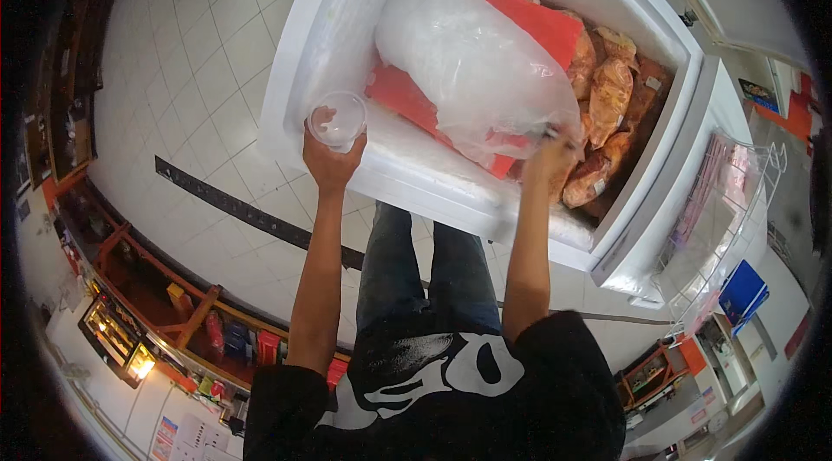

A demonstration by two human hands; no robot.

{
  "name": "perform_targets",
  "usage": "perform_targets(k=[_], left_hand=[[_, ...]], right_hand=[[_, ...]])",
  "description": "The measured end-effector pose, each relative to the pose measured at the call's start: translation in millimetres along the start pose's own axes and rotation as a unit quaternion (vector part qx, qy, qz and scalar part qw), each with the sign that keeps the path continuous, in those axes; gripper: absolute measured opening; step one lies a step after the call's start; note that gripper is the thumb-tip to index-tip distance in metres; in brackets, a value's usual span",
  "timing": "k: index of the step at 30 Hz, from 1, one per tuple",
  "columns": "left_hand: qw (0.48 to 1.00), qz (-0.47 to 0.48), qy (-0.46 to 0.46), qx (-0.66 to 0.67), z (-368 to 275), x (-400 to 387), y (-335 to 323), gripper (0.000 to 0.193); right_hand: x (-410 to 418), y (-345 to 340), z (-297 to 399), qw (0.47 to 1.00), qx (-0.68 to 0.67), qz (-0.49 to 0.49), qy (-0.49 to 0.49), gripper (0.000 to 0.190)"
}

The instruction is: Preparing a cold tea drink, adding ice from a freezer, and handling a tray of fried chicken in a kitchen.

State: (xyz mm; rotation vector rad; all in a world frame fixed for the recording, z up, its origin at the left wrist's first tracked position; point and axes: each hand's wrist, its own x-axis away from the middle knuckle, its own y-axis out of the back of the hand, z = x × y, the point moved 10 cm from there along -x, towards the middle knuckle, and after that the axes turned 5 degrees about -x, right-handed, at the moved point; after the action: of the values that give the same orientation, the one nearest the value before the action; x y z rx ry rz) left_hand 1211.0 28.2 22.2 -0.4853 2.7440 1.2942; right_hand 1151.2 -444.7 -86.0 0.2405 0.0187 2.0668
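Observation:
My left hand point(336, 159) grips a clear plastic cup point(337, 126) above the near left rim of an open white chest freezer point(429, 185). In the freezer lies a large clear plastic bag point(468, 51) with whitish contents, probably ice. It rests across a red sheet or board point(539, 19). My right hand point(552, 159) is at the right end of the bag and blurred by motion. A small dark, shiny object shows by its fingers, too blurred to name. Whether the hand grips that object or the bag's plastic cannot be made out.
Bagged pieces of orange-brown meat, possibly chicken point(611, 97), fill the freezer's right side. A wire basket point(721, 220) with plastic bags stands right of the freezer. Wooden shelving point(156, 292) and a lit display case point(117, 337) are at the left. Light tiles point(214, 71) cover the floor.

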Motion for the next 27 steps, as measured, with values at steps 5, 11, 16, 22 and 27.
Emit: perform_targets(k=[5, 11, 16, 22, 27], left_hand=[[1.0, 0.0, -0.004, -0.005, -0.5, -0.5, -0.6, 0.058], [1.0, -0.006, 0.003, -0.008, 2.7, 2.0, 3.5, 0.059], [1.0, 0.007, -0.003, -0.01, 3.4, 1.7, -1.4, 0.06], [1.0, 0.007, 0.001, -0.001, -2.9, 1.1, -0.6, 0.064], [1.0, 0.004, -0.02, 0.011, -4.3, 1.0, -5.6, 0.066]], right_hand=[[2.1, -18.4, -73.1, 0.977, 0.012, 0.144, -0.159, 0.01], [20.8, -51.9, -70.1, 0.707, 0.588, 0.392, -0.019, 0.047], [17.7, -28.6, -127.4, 0.893, 0.342, 0.292, -0.009, 0.067], [-1.5, -92.3, -232.9, 0.646, 0.583, 0.492, 0.015, 0.031], [-28.8, -197.0, -226.6, 0.652, 0.56, 0.511, -0.006, 0.031]])
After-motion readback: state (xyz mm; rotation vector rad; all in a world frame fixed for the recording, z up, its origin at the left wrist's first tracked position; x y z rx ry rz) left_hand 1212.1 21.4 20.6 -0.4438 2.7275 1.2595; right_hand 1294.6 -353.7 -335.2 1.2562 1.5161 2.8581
